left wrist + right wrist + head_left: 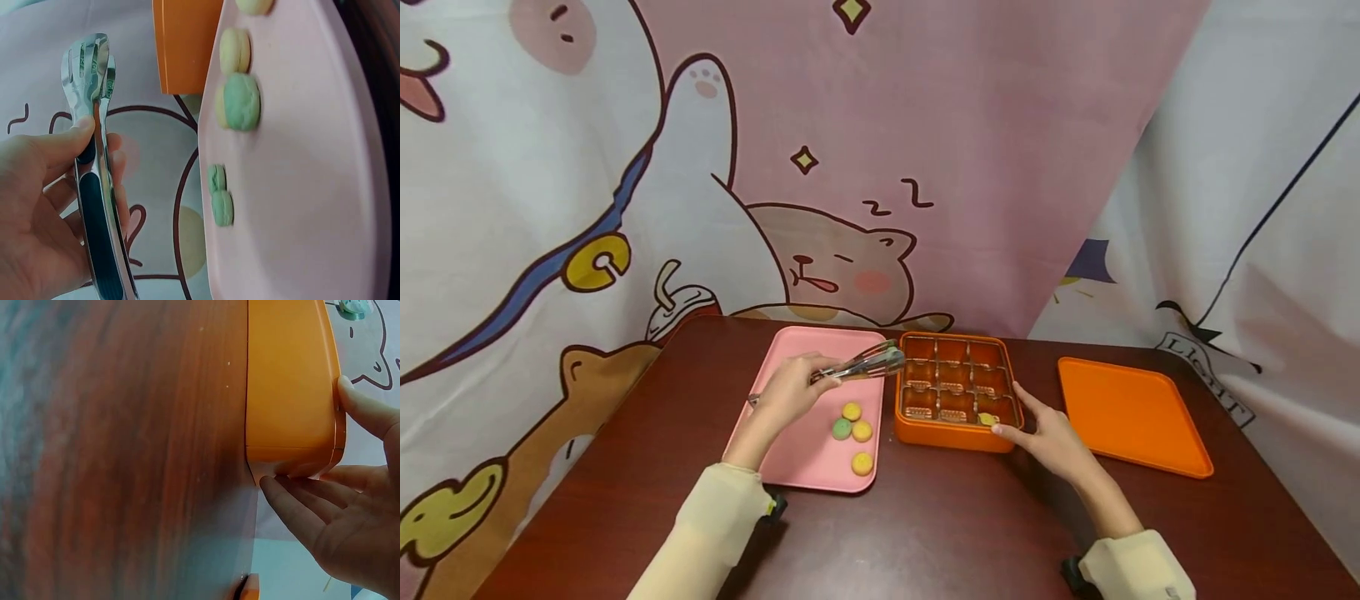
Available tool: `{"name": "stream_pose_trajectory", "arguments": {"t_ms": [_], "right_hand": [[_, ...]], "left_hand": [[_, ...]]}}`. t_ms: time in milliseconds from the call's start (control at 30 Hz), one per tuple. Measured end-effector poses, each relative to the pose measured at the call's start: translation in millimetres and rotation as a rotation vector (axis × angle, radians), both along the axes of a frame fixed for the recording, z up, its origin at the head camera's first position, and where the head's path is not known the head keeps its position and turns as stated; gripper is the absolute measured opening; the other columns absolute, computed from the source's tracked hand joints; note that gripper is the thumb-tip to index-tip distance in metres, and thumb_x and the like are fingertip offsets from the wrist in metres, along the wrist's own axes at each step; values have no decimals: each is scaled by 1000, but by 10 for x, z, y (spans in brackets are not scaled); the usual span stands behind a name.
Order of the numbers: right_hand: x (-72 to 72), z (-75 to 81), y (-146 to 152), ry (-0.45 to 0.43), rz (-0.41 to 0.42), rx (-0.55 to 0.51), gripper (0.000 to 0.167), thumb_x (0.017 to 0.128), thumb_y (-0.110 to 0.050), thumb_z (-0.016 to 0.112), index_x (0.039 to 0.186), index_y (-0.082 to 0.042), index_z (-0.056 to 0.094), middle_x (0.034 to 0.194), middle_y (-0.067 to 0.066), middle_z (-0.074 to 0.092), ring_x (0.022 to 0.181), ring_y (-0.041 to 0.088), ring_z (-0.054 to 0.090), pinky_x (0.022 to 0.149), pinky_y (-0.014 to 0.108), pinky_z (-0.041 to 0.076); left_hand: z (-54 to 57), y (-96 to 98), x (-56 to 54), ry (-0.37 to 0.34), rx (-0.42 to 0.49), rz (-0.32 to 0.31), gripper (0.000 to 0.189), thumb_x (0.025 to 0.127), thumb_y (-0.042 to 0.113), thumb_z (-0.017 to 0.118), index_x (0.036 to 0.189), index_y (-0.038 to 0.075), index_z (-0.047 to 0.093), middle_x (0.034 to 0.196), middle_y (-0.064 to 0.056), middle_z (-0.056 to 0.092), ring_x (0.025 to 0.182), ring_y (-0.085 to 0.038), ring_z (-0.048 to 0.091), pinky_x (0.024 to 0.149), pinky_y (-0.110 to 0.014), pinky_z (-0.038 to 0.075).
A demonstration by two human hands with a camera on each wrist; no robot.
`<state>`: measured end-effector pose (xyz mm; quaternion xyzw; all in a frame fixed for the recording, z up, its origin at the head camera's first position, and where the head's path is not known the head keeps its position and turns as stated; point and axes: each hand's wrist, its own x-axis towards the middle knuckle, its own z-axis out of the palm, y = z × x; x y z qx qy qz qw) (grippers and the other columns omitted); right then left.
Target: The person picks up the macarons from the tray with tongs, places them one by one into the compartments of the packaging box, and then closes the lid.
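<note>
My left hand (790, 387) grips metal tongs (103, 219) with dark handle inlays, raised over the right part of a pink tray (805, 475). A green macaron (354, 306) shows between the tong tips, near the left rim of an orange box (955, 434). Clear dividers (952, 388) split the box into several compartments; a yellow macaron (988, 419) sits in the front right one. My right hand (1052, 437) holds that box corner, thumb on the rim and fingers along the side. Yellow macarons (862, 464) and green macarons (222, 207) lie on the tray.
A flat orange tray or lid (1135, 417) lies to the right of the box. Everything stands on a dark reddish-brown table (940, 525). A cartoon-printed curtain (985, 167) hangs right behind the table and around its sides.
</note>
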<state>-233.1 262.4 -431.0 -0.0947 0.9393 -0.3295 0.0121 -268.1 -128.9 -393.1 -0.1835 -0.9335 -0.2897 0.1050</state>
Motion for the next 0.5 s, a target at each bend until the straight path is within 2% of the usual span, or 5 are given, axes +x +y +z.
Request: {"name": "stream_pose_trajectory", "arguments": {"t_ms": [300,400,433,467,500], "right_hand": [[1,-11,5,3,6,14,92,93,-46,67,156,4,22,151,32,40,132,49,48,105,65,39],[-2,-5,12,8,9,9,92,93,-45,67,156,4,22,151,32,39,131,47,50,104,64,40],[-2,-4,16,12,8,10,92,93,-45,67,156,4,22,151,32,40,128,46,53,103,63,42],[1,-3,16,10,6,9,92,93,-46,67,156,4,22,151,33,40,117,44,60,100,60,46],[6,-3,13,2,6,5,92,92,-45,68,156,3,22,144,34,48,100,39,66,94,55,52]], "left_hand": [[-3,189,2,-29,-6,-9,31,90,25,73,120,17,73,114,-3,74,104,-24,69,90,-44,52],[-1,243,-15,-37,-1,-16,31,90,24,73,120,18,73,115,-2,73,106,-24,69,91,-44,52],[-3,261,-20,-38,2,-22,31,90,24,73,120,17,73,115,-2,73,106,-24,69,92,-43,52],[-7,278,-21,-42,4,-23,31,90,24,73,120,17,73,115,-2,73,105,-23,69,91,-43,52],[-11,293,-20,-44,6,-26,31,90,24,74,120,18,73,115,-2,74,104,-23,69,91,-43,52]]}}
